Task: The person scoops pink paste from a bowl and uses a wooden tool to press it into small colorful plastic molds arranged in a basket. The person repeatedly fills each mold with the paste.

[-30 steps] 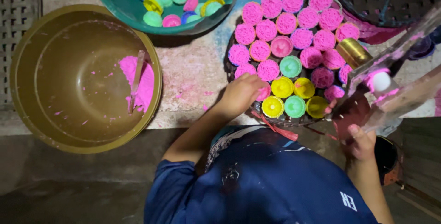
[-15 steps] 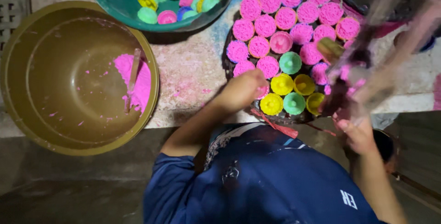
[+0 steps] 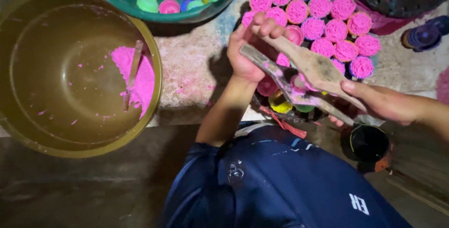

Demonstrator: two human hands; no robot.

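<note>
A two-armed metal press [image 3: 304, 76], smeared with pink powder, is held over the cluster of filled moulds. The left hand [image 3: 250, 50] is closed around the upper ends of the press arms, fingers curled over the top, thumb toward the bowl side. The right hand [image 3: 383, 102] is closed on the lower ends of the arms, index finger laid along the upper arm. Between the arms a small pink mould [image 3: 298, 82] is seen, apparently clamped; whether it touches both arms cannot be told.

Beneath and beyond the press, pink moulds [image 3: 327, 17] packed with powder are set close together in rows on a dark tray, whose rim is mostly hidden. A yellow mould [image 3: 279, 103] and a green one [image 3: 304, 109] lie just under the press at the near edge of the cluster.

To the left a large brass-coloured bowl [image 3: 28, 116] stands on the surface [image 3: 196, 64], holding a heap of pink powder [image 3: 135, 76] against its right wall, with a stick [image 3: 132, 71] lying in the heap. A green basin [image 3: 140, 10] with empty coloured caps is at the top, just beside the bowl. A small black cup [image 3: 369, 143] stands below the right hand. Loose pink dust is scattered over the surface between bowl and moulds
</note>
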